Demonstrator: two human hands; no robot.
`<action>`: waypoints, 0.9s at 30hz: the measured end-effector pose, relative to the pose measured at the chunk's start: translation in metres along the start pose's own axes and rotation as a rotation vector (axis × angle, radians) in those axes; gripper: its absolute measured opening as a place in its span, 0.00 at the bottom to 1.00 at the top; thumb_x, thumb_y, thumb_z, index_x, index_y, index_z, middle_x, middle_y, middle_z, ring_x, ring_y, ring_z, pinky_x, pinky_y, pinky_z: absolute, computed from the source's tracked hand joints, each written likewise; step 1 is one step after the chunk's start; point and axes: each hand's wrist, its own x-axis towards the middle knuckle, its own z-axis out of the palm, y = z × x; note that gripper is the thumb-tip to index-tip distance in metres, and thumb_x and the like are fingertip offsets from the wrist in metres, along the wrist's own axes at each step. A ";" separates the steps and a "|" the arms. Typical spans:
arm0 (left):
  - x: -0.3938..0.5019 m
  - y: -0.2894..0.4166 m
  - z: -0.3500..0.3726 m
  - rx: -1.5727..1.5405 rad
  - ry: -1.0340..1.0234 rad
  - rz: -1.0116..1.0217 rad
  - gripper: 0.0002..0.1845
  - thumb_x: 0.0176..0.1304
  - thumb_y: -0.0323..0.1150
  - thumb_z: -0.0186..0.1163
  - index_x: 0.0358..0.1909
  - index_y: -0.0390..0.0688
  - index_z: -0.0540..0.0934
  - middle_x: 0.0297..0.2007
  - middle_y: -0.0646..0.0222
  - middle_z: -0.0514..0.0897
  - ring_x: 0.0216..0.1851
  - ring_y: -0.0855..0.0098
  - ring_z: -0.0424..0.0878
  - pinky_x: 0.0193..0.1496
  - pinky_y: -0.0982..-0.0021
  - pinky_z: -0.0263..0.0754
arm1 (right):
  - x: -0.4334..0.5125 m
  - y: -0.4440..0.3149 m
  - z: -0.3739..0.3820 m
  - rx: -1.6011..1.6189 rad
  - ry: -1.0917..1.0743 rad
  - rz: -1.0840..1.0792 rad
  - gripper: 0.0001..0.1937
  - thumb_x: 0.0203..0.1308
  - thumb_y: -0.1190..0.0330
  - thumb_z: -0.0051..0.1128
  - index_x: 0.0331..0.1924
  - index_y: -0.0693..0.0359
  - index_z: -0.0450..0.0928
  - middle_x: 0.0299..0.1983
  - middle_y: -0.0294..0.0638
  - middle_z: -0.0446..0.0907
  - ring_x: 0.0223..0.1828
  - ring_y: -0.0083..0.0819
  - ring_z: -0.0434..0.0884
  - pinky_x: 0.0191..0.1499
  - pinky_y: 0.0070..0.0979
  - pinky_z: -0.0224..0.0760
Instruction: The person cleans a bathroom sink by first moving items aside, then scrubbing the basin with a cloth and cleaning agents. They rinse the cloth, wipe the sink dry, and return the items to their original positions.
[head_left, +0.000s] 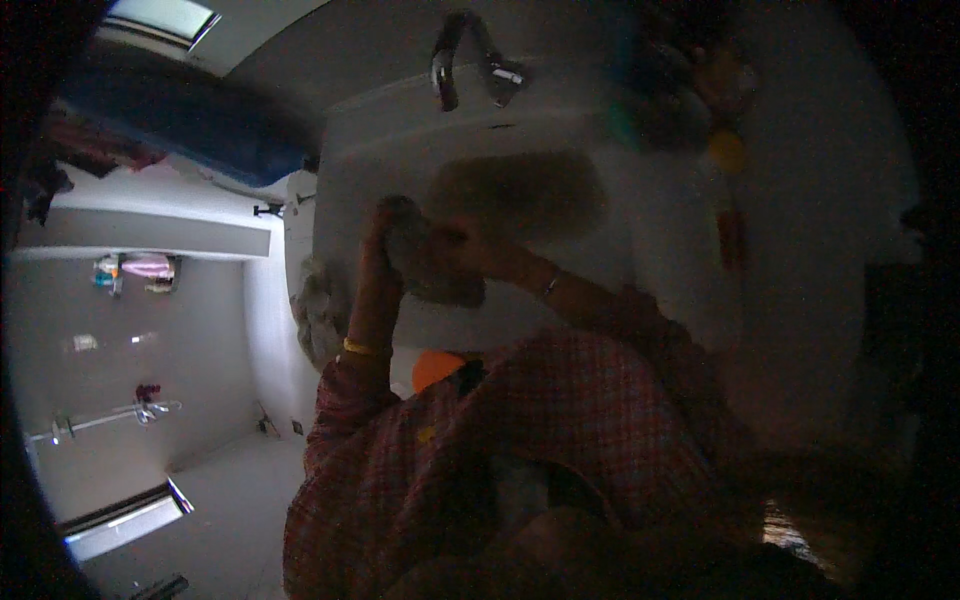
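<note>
In dim light my left hand (390, 225) grips a greyish cloth (409, 244) over a pale sink or basin (360, 157). Against the other side of the bundle rests my right hand (457, 244), its fingers blurred and dark. A darker fold of the cloth hangs below both hands. Just beyond them a brownish oval patch (517, 191) shows in the basin; whether it is murky water or a soaked thing, I cannot tell. A chrome faucet (457, 60) stands at the basin's far side.
A crumpled pale cloth (319, 307) lies left of the basin. An orange round object (437, 370) is close to my body. Dim items and a yellow round thing (727, 151) stand at the right. A blue hanging item (195, 120) is at the upper left.
</note>
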 end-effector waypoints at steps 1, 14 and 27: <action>-0.005 0.000 -0.001 -0.072 0.004 -0.079 0.21 0.64 0.43 0.58 0.55 0.43 0.75 0.46 0.66 0.80 0.50 0.68 0.77 0.55 0.68 0.71 | -0.001 -0.004 0.001 -0.143 0.019 -0.051 0.16 0.61 0.60 0.62 0.46 0.63 0.79 0.38 0.38 0.83 0.41 0.26 0.80 0.46 0.28 0.74; -0.051 0.057 0.044 -0.047 -0.145 0.159 0.33 0.63 0.30 0.60 0.70 0.45 0.61 0.58 0.60 0.75 0.57 0.65 0.75 0.59 0.66 0.73 | 0.011 0.041 0.018 0.093 0.199 0.000 0.17 0.62 0.63 0.60 0.50 0.64 0.77 0.42 0.42 0.81 0.45 0.31 0.79 0.48 0.30 0.74; -0.164 0.092 -0.165 0.144 0.507 0.347 0.27 0.64 0.36 0.59 0.61 0.33 0.68 0.45 0.58 0.82 0.46 0.65 0.82 0.52 0.65 0.76 | -0.080 0.022 -0.031 -0.337 -0.059 0.096 0.26 0.57 0.63 0.64 0.58 0.66 0.72 0.53 0.49 0.76 0.54 0.40 0.76 0.55 0.35 0.71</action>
